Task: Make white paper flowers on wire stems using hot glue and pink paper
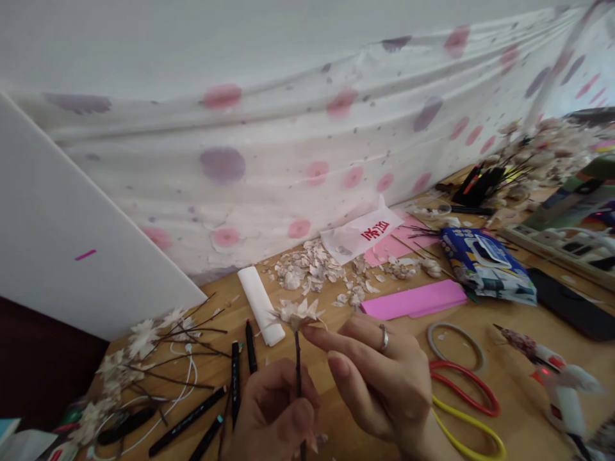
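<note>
A handmade flower (298,314) with pale, pointed petals stands upright on a thin dark twig stem (298,365). My left hand (276,410) is closed round the stem, thumb pressed across it. Beside it, my right hand (379,371) wears a ring and stretches its index finger to the underside of the petals, where the tip appears to touch. The right thumb is apart from that finger, and no object shows between them. Behind the flower lies a white roll (262,306). Loose pale petals (307,266) are heaped farther back.
At right are a hot glue gun (560,384), scissors with red and yellow handles (466,387), a tape ring (456,346) and a wipes pack (487,262). Folded pink paper (413,299) lies mid-table. Black markers (187,419), a white cable (192,371) and twig flowers (144,339) lie left.
</note>
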A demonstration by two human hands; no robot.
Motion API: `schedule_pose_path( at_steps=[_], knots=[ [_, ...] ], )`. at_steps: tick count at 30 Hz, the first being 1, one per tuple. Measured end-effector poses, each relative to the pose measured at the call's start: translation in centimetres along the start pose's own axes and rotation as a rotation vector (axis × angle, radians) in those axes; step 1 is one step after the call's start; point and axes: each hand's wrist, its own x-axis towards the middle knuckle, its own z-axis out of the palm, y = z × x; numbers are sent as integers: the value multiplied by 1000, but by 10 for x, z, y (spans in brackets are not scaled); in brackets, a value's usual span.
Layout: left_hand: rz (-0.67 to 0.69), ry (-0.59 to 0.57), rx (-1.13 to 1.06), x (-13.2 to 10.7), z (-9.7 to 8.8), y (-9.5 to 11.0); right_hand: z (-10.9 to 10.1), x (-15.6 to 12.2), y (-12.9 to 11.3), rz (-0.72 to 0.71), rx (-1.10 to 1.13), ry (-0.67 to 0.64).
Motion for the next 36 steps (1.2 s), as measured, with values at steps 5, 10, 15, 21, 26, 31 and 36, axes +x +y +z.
schedule_pose_path(
  at_steps=[5,10,15,21,26,31,36],
  knots=[
    [34,-40,-5,4,0,0,1,2,-1,-9,0,-14],
    [45,-42,-29,4,4,1,0,1,-1,-13,9,-8],
    [52,-67,-50,3,5,1,-1,0,0,-16,-9,8],
    [71,-24,-36,3,4,-1,1,5,-2,5,-5,17],
    [82,-37,-9,3,5,-2,-1,5,-3,18,-20,11],
    [94,-60,25,5,2,-6,-3,4,-4,30,-35,13],
    [116,-101,27,6,1,-8,-2,4,-5,37,26,46]
  ],
)
